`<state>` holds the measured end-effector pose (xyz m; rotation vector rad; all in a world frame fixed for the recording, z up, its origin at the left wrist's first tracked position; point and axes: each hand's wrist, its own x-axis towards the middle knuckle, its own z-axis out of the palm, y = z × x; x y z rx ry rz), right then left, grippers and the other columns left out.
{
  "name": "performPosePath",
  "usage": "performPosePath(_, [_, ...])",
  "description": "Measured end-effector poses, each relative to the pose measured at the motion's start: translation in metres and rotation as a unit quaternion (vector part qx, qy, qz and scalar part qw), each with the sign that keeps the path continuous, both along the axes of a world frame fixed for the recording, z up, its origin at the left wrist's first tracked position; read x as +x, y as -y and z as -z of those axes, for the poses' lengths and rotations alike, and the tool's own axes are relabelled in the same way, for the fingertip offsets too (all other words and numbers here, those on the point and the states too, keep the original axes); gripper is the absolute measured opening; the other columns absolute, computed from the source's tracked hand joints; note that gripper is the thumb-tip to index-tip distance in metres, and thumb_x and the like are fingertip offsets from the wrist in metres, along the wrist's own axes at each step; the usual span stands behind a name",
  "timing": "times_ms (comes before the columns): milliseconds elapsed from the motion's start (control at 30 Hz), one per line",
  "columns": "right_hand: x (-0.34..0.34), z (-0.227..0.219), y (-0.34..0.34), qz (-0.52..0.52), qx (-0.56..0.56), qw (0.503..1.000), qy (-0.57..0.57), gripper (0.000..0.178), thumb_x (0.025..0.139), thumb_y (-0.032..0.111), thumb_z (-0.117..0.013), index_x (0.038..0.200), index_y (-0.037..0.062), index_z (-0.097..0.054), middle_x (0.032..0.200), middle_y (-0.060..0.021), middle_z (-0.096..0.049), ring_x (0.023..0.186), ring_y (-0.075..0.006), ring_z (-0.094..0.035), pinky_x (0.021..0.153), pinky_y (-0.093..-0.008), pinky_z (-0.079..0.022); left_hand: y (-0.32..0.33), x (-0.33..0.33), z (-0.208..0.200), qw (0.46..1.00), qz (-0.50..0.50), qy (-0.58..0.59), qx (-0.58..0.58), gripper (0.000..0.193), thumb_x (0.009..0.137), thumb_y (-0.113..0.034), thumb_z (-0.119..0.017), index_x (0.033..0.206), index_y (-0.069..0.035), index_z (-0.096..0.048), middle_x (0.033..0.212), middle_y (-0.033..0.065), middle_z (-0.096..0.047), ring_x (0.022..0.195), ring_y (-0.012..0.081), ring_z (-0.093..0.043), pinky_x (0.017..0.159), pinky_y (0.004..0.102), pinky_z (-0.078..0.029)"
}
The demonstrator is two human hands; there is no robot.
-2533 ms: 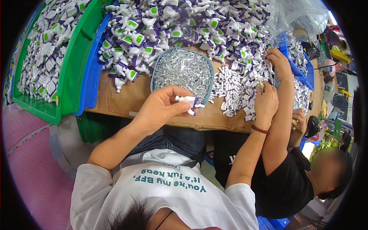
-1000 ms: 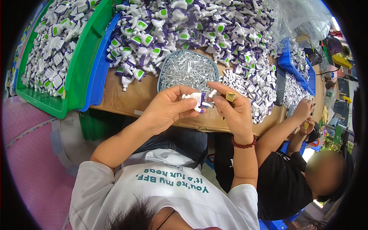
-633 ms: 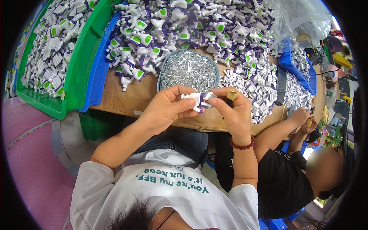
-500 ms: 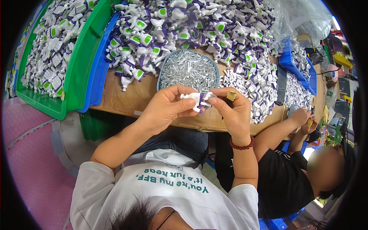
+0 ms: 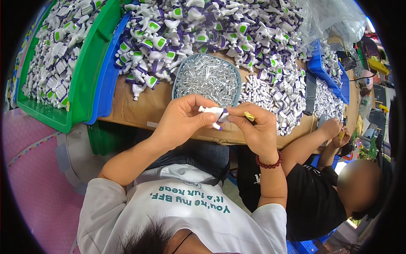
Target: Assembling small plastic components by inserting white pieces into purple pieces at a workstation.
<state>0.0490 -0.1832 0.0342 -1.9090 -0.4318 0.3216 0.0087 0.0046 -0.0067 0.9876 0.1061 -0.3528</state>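
Toys crowd the green tray; next, the left hand curls snugly round one figure, seemingly to steady it, just in front of the bowl of pins. The right hand pinches its purple end, thumb against finger.

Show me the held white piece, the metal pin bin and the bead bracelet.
White piece (image 5: 212, 111), head view: its body.
Pin bin (image 5: 239, 81), head view: its right rim.
Bead bracelet (image 5: 269, 166), head view: its lower beads.
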Motion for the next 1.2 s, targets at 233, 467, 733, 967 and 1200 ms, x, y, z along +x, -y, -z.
performPosePath(233, [-0.001, -0.003, -0.005, 0.012, -0.045, 0.999, 0.026, 0.014, 0.075, -0.003, -0.063, 0.088, 0.0015, -0.066, 0.075, -0.0098, -0.063, 0.064, -0.0178, -0.061, 0.058, -0.0259, -0.045, 0.004, -0.008, -0.004, 0.977, -0.034, 0.134, 0.163, 0.02, 0.08, -0.001, -0.065, 0.099, 0.001, -0.058, 0.094, 0.0074, -0.06, 0.082, 0.0104, -0.057, 0.071, 0.0236, -0.047])
performPosePath(467, [-0.004, 0.002, -0.01, 0.027, -0.067, 0.995, 0.064, 0.014, 0.075, -0.002, -0.063, 0.088, 0.0014, -0.065, 0.072, -0.0104, -0.062, 0.065, -0.0204, -0.06, 0.056, -0.0272, -0.045, -0.001, -0.004, -0.006, 0.949, -0.013, 0.167, 0.266, 0.018, 0.081, -0.007, -0.064, 0.098, 0.0, -0.059, 0.089, 0.0062, -0.061, 0.079, 0.0095, -0.057, 0.068, 0.0237, -0.044])
performPosePath(733, [0.002, -0.008, 0.002, -0.035, -0.045, 0.994, 0.09, 0.045, 0.078, 0.0, -0.063, 0.121, 0.0028, -0.052, 0.075, -0.0106, -0.062, 0.066, -0.0191, -0.058, 0.062, -0.0279, -0.046, -0.005, 0.002, -0.008, 0.973, 0.127, 0.05, 0.188, 0.019, 0.095, -0.018, -0.041, 0.102, -0.002, -0.048, 0.071, 0.0034, -0.054, 0.057, 0.0079, -0.048, 0.052, 0.0212, -0.038])
performPosePath(967, [-0.017, -0.008, -0.001, -0.113, -0.032, 0.992, -0.044, 0.053, 0.081, 0.008, -0.063, 0.13, 0.0025, -0.043, 0.075, -0.0109, -0.066, 0.062, -0.0168, -0.062, 0.061, -0.0264, -0.048, -0.007, 0.008, -0.01, 0.988, 0.119, -0.097, 0.001, 0.036, 0.097, -0.036, -0.033, 0.093, -0.006, -0.052, 0.064, -0.0001, -0.049, 0.05, 0.004, -0.041, 0.042, 0.0165, -0.027])
performPosePath(1200, [-0.016, -0.005, -0.007, -0.13, -0.026, 0.988, -0.078, 0.058, 0.081, 0.014, -0.065, 0.132, 0.0048, -0.04, 0.074, -0.0097, -0.067, 0.065, -0.0172, -0.066, 0.06, -0.026, -0.049, -0.003, 0.004, -0.015, 0.99, 0.132, -0.025, 0.049, 0.042, 0.097, -0.04, -0.033, 0.093, -0.003, -0.053, 0.066, -0.0006, -0.049, 0.053, 0.0054, -0.045, 0.046, 0.0186, -0.034])
